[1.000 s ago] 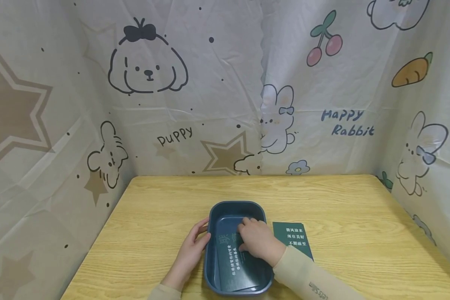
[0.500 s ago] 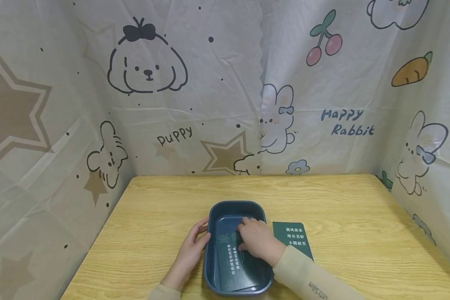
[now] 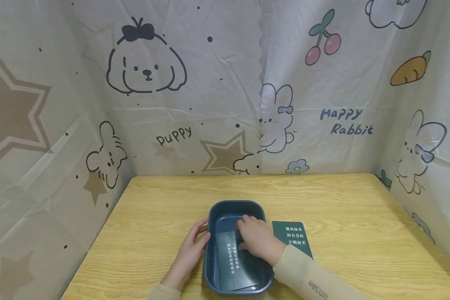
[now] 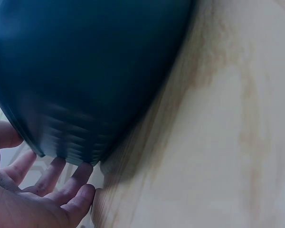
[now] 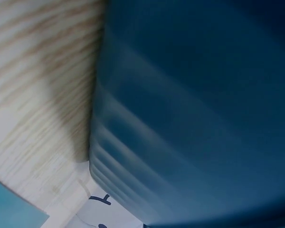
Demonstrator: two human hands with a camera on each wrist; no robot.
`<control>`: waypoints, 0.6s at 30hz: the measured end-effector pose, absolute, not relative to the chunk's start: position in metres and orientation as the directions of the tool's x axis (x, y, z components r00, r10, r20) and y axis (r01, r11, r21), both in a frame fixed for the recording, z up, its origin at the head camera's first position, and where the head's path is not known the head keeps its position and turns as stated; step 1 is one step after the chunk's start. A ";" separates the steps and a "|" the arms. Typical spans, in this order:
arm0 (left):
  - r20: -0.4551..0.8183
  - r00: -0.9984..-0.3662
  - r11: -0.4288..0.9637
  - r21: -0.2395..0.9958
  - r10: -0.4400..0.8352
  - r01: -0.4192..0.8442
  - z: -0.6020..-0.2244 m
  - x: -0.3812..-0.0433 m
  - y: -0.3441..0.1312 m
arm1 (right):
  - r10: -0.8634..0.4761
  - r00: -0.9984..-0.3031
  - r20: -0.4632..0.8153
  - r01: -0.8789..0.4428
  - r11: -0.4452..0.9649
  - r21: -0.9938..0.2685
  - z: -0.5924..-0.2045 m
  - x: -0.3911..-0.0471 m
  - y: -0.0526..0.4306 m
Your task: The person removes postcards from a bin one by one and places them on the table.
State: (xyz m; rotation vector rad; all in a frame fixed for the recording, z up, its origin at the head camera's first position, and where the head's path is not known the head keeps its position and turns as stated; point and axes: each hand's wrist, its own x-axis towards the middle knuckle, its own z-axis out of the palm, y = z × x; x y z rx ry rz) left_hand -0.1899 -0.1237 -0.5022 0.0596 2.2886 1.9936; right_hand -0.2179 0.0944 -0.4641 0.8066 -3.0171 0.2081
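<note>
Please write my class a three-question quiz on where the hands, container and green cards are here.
1. True or false: the left hand touches the outside of the blue container.

2. Where are the fingers of the right hand?
A. under the container
B. inside the container
C. on the table

3. Fill in: one green card lies inside the container; another green card lies on the ____.

Key: 1 true; 2 B; 3 table.
</note>
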 end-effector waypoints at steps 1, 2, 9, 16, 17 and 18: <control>-0.052 -0.994 0.139 0.990 0.100 -0.038 -0.502 -0.190 -0.124 | -0.497 -0.866 0.050 -0.499 0.857 -0.128 -0.464 -0.218 0.094; -0.050 -0.994 0.139 0.990 0.100 -0.036 -0.502 -0.190 -0.124 | -0.498 -0.866 0.052 -0.500 0.856 -0.132 -0.464 -0.218 0.094; -0.074 -0.993 0.162 0.985 0.090 -0.059 -0.502 -0.191 -0.125 | -0.507 -0.860 0.064 -0.510 0.842 -0.175 -0.461 -0.216 0.095; -0.099 -0.992 0.172 0.982 0.080 -0.084 -0.500 -0.191 -0.124 | -0.515 -0.854 0.081 -0.517 0.817 -0.257 -0.451 -0.217 0.101; -0.100 -0.992 0.174 0.981 0.079 -0.085 -0.500 -0.191 -0.123 | -0.514 -0.854 0.082 -0.515 0.813 -0.270 -0.450 -0.217 0.102; -0.100 -0.992 0.175 0.981 0.078 -0.086 -0.500 -0.191 -0.123 | -0.512 -0.855 0.082 -0.512 0.809 -0.288 -0.449 -0.217 0.103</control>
